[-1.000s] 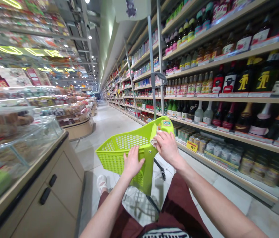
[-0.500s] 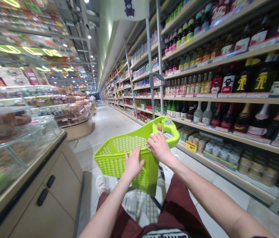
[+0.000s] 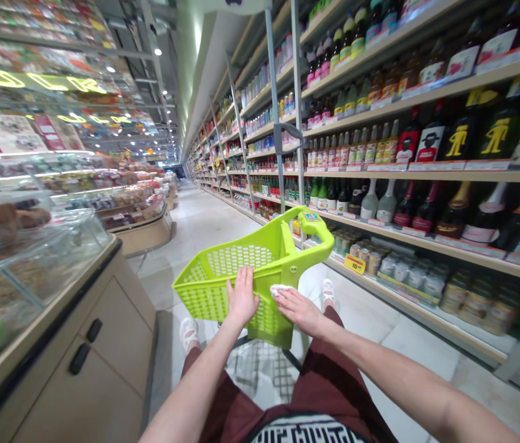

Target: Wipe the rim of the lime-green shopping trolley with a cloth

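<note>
A lime-green shopping cart with perforated basket walls stands on the floor in front of me, side-on, its handle toward the right. My left hand rests on the rim and side wall, fingers stretched out. Against the side panel below the handle, my right hand presses a small crumpled white wipe. The fingers of that hand are together over the wipe. No goods show in the visible part of the basket.
Shelves of bottles run along the right, with cans on the lowest level beside a yellow price tag. On the left stands a glass-topped display counter. A tiled aisle stretches ahead.
My right hand, with the wipe, has moved down from the rim near the handle to the side panel. My left hand has shifted slightly. The view has tilted down a little.
</note>
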### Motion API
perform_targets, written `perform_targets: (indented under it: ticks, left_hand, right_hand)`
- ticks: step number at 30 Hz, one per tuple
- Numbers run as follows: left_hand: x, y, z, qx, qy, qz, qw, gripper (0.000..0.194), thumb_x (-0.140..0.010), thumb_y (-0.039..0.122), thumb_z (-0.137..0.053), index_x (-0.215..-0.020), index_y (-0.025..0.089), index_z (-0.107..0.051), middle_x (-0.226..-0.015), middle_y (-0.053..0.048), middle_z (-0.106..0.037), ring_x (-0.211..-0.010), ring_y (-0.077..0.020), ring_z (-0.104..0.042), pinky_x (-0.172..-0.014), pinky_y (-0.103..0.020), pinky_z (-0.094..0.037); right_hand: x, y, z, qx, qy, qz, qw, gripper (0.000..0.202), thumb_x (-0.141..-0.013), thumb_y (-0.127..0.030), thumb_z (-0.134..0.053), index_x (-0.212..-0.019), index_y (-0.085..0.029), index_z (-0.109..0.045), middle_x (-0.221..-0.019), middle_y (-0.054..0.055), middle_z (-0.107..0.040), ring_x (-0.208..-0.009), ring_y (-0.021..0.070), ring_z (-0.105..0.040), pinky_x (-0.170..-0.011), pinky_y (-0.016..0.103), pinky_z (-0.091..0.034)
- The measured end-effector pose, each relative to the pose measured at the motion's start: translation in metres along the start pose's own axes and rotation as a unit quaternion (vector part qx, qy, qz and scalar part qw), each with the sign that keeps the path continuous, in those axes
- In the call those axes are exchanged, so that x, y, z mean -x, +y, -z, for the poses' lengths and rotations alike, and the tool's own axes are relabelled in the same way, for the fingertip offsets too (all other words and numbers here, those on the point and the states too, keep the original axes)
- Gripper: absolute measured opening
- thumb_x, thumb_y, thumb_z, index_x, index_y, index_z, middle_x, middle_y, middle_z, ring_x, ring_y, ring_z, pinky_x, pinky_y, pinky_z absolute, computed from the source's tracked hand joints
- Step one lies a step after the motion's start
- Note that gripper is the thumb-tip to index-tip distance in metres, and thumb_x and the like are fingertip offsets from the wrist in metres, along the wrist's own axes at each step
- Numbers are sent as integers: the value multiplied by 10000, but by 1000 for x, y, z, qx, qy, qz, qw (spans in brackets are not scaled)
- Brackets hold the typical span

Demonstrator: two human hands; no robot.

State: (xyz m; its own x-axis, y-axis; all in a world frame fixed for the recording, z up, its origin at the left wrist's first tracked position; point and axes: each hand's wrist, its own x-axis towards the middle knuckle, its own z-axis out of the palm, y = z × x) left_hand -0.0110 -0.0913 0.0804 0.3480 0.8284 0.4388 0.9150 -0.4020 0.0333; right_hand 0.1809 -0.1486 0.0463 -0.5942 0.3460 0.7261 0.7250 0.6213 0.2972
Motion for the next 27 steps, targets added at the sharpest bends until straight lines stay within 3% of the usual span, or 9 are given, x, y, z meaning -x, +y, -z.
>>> perform_targets:
  ticks: [7, 10, 14, 16, 23, 27]
  left_hand:
    - [4, 4, -11, -1, 14, 26, 1000, 737, -715, 225, -483, -1360, 126, -140, -1434, -116, -165, -1325, -240, -103, -1035, -542, -135]
    - [5, 6, -12, 1, 14, 23, 1000, 744, -715, 224, -482, -1362, 124, -130, -1434, -120, -164, -1326, -240, -99, -1036, -541, -136]
    - [7, 4, -11, -4, 18, 13, 1000, 726, -717, 205, -466, -1361, 123, -141, -1434, -120, -161, -1325, -240, -106, -1037, -537, -136]
    - [10, 3, -9, -12, 21, 14, 1000, 711, -715, 193, -461, -1356, 118, -162, -1433, -122, -162, -1325, -242, -105, -1040, -532, -132]
    - [30, 26, -9, -24, -2, -62, 998, 689, -688, 117, -446, -1340, 145, -224, -1444, -104, -118, -1330, -232, -71, -1053, -511, -110]
    - [45, 38, -19, -10, -44, -95, 994, 695, -671, 106, -445, -1334, 157, -241, -1439, -100, -150, -1329, -223, -80, -1053, -512, -107]
  right_hand:
    - [-26, 39, 38, 23, 70, -89, 993, 281, -875, -106, -378, -1070, -174, -569, -1238, 74, -499, -1279, 210, -243, -1007, 483, -308]
    - [-17, 33, 25, 15, 30, -53, 998, 254, -874, -116, -398, -1048, -163, -577, -1218, 78, -518, -1270, 201, -267, -993, 470, -333]
    - [14, 5, -9, -4, -35, -8, 999, 217, -868, -121, -418, -985, -159, -596, -1169, 78, -556, -1213, 172, -372, -955, 421, -392]
    - [21, -2, -15, -14, -47, 2, 999, 212, -867, -122, -420, -965, -162, -603, -1154, 73, -567, -1200, 169, -389, -946, 411, -403]
    - [-14, 31, 23, 13, 27, -70, 997, 275, -873, -112, -388, -1075, -170, -566, -1242, 77, -495, -1278, 209, -245, -997, 478, -325]
    - [5, 20, 11, 7, -21, -48, 999, 242, -873, -136, -409, -1034, -166, -587, -1192, 63, -540, -1252, 207, -304, -979, 449, -362]
